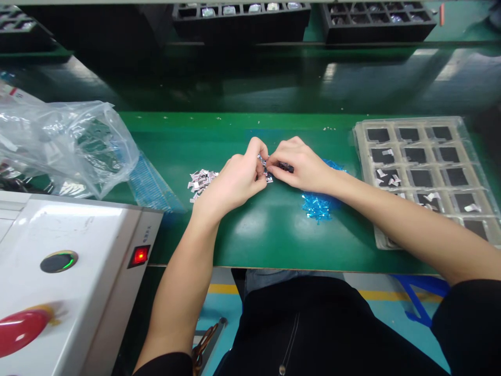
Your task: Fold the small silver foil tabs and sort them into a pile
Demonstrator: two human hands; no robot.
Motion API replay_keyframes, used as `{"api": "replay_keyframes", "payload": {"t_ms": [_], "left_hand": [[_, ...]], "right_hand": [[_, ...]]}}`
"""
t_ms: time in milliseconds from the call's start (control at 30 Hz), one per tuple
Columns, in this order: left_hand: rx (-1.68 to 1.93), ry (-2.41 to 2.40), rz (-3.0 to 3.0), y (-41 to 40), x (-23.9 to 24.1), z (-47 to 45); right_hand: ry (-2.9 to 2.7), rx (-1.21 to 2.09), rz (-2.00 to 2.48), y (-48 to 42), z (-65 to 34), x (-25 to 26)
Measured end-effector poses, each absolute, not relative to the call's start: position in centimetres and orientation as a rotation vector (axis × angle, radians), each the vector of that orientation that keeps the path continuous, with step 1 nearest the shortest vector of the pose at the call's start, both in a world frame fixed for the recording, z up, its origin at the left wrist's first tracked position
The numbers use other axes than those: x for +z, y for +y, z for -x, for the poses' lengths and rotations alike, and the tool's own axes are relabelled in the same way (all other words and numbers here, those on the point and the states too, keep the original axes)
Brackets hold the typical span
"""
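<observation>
The left hand (241,175) and right hand (298,163) pinch a small, silvery, metallic-looking part (268,176) in narrowed fingers, at the former's three o'clock and the latter's nine, neither clearly nearer, its half-hidden long axis indeterminate.

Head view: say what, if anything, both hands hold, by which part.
Left hand and right hand seem to pinch small, shiny, silvery pieces; which part is hidden.

1 head-worn view, forward and down
</observation>
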State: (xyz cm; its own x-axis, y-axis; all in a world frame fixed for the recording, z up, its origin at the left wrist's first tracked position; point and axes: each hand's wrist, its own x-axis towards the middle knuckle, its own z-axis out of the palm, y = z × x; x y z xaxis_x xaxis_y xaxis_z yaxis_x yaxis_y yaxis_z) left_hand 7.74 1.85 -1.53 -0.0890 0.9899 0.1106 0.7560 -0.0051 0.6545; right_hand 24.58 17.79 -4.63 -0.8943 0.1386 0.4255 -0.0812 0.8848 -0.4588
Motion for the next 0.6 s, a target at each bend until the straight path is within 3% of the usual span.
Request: {"api": "replay_keyframes", "payload": {"t_ms": [600], "left_hand": [[0.929, 1.901, -1.7, 1.8, -1.29, -7.86]], "right_hand": [[-2.517, 0.785, 0.005, 17.82, -24.33, -4.22]]}}
